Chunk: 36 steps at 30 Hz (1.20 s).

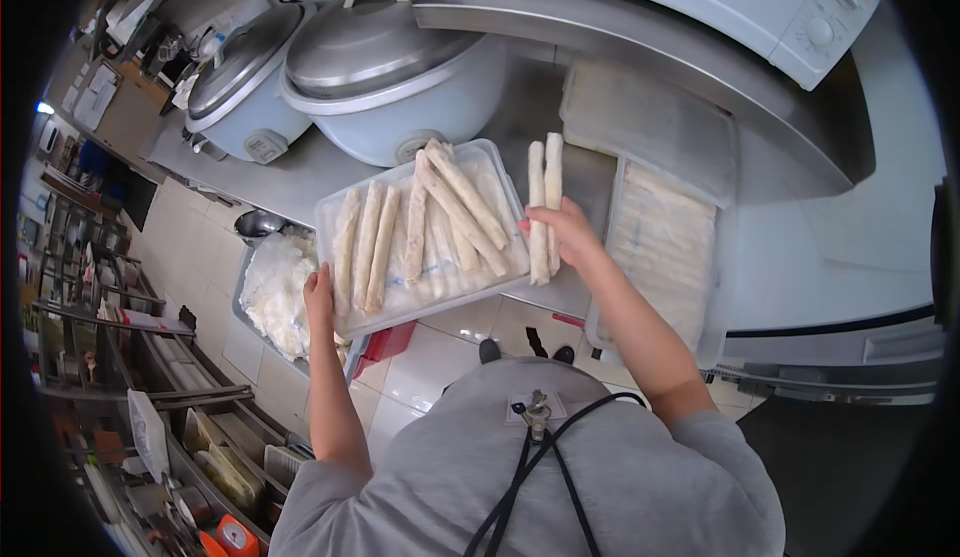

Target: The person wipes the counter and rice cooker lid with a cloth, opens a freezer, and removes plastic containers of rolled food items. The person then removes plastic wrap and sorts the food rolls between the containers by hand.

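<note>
My left hand (318, 295) is closed on the near left edge of a clear plastic tray (440, 309), which is tilted. Several long, pale uncooked spring rolls (385, 247) lie in it, some side by side and others crossed at an angle, over a plastic sheet. To the right of the tray, my right hand (566, 229) is closed around two long spring rolls (545, 172), held side by side. Beyond that hand, a second plastic container (612, 197) holds a layer of similar pale rolls, with a translucent lid (650, 122) behind it.
Two large rice cookers (400, 67) stand at the back of the steel counter (590, 177). A microwave (700, 7) sits on the shelf above. Below left, a bin (245, 307) holds a white mass in plastic. Shelving (190, 357) fills the far left.
</note>
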Tool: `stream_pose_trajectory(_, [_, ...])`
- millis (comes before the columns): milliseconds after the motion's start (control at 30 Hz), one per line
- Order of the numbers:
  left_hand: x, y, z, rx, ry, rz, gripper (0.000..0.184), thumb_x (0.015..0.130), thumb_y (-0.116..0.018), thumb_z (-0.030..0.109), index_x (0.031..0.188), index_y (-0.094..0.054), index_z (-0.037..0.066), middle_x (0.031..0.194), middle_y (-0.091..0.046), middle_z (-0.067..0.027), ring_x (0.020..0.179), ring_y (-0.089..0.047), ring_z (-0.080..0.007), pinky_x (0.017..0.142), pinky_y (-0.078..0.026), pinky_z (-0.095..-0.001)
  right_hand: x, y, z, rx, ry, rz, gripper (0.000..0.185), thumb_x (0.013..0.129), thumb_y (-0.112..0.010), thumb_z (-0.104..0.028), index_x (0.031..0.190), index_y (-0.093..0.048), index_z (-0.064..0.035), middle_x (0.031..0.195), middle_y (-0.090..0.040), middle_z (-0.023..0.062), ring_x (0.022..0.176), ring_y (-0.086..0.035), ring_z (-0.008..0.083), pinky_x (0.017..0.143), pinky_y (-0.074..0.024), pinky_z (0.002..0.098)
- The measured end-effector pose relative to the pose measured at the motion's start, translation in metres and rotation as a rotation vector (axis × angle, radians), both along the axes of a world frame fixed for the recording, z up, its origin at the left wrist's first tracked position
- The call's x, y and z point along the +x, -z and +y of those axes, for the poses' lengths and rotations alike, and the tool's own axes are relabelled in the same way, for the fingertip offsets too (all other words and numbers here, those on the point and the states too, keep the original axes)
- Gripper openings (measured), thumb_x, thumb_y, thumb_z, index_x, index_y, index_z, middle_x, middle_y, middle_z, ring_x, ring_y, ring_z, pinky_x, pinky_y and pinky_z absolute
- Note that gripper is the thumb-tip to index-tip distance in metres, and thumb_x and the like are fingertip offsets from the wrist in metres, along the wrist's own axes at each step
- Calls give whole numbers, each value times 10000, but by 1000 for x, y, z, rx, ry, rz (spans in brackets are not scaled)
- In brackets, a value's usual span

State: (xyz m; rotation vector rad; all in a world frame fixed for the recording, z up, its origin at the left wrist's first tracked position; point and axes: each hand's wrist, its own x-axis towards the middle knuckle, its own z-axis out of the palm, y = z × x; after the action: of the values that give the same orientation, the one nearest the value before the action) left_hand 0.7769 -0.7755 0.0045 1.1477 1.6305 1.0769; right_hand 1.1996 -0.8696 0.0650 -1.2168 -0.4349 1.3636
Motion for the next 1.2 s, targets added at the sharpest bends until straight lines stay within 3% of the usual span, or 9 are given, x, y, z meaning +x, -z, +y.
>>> stream_pose_trajectory(267, [1,-20,-4,-112,37,196,409,811,-566,427,777,-570,20,638,-515,-2,568,-446,-82,497,-362,-224,27,38,-9,-142,-31,24,540,695,-643,11,1139,-335,6,988,-493,144,870,-551,261,717,-492,396])
stream_pose_trajectory(333, [-2,-29,-2,-217,112,273,496,764,-583,514,891,-572,35,732,-565,-25,563,-495,-97,467,-387,-249,25,51,-10,-196,18,-115,586,658,-593,86,1169,-328,-25,1039,-448,160,954,-506,296,758,-462,439])
stream_pose_trajectory(433, [-1,-38,-5,-232,117,220,436,777,-588,457,872,-586,31,735,-571,-34,627,-523,-114,506,-414,-257,28,53,-11,-345,-15,-258,714,626,-522,137,1266,-270,-57,1104,-418,180,1023,-461,320,791,-438,451])
stream_pose_trajectory(633, [-2,-43,2,-210,132,283,495,770,-598,447,989,-586,4,791,-594,-49,673,-563,-140,530,-457,-271,26,53,-13,-363,64,-220,844,672,-443,97,1395,-59,-106,1298,-310,223,1090,-428,332,896,-375,402])
stream_pose_trajectory(767, [-6,-40,6,-135,173,486,546,758,-605,458,1013,-584,-24,819,-609,-100,703,-581,-180,577,-466,-299,35,23,-30,-290,101,-109,800,717,-480,39,1396,-80,-103,1352,-260,201,1138,-403,306,950,-326,366])
stream_pose_trajectory(867, [12,-55,-1,121,137,848,561,747,-617,441,1008,-577,-54,913,-607,-218,871,-586,-351,777,-447,-375,62,-20,-59,29,100,-422,676,755,-577,-75,1352,-259,-80,1339,-325,145,1168,-390,259,961,-311,338])
stream_pose_trajectory(1000, [88,-102,-10,486,148,840,415,750,-638,312,978,-593,-32,1009,-576,-201,957,-536,-352,836,-415,-375,134,-25,-109,45,236,-953,523,745,-618,-125,1234,-448,-50,1252,-449,125,1146,-425,288,926,-368,367])
stream_pose_trajectory(1067, [150,-128,-22,575,292,712,365,741,-657,249,975,-591,-24,1026,-570,-192,966,-528,-338,848,-405,-364,169,-6,-123,-190,223,-1402,407,765,-600,-155,1156,-522,-71,1202,-491,104,1130,-439,295,891,-401,390])
stream_pose_trajectory(1200, [264,-120,-50,669,697,499,349,727,-670,226,984,-598,2,1075,-556,-179,1018,-499,-322,881,-392,-373,200,33,-119,-349,196,-1659,379,732,-623,-165,1097,-561,-84,1157,-504,128,1075,-460,314,893,-394,400])
